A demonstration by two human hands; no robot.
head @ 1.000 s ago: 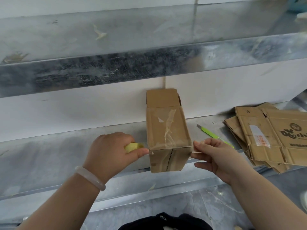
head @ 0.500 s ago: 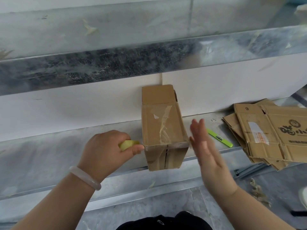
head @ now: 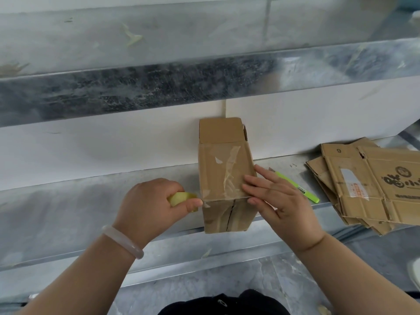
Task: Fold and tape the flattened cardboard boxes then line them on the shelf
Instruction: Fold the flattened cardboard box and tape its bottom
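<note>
A folded cardboard box (head: 221,169) lies on its side on the metal shelf (head: 68,214), its open flaps against the back wall and clear tape across its top. My left hand (head: 150,205) grips a yellowish tape roll (head: 179,197) right beside the box's near left corner. My right hand (head: 279,201) lies flat with straight fingers on the box's near right top edge, the thumb against the near end face. A stack of flattened cardboard boxes (head: 372,185) lies on the shelf at the right.
A green utility knife (head: 302,192) lies on the shelf between the box and the flat stack, partly behind my right hand. An upper metal shelf (head: 204,83) overhangs the work area. The grey floor (head: 250,280) runs below the shelf edge.
My right hand let go at the box's right corner, lifted with fingers spread, and now presses flat on the box's top edge. The left hand stayed at the left corner with the tape roll.
</note>
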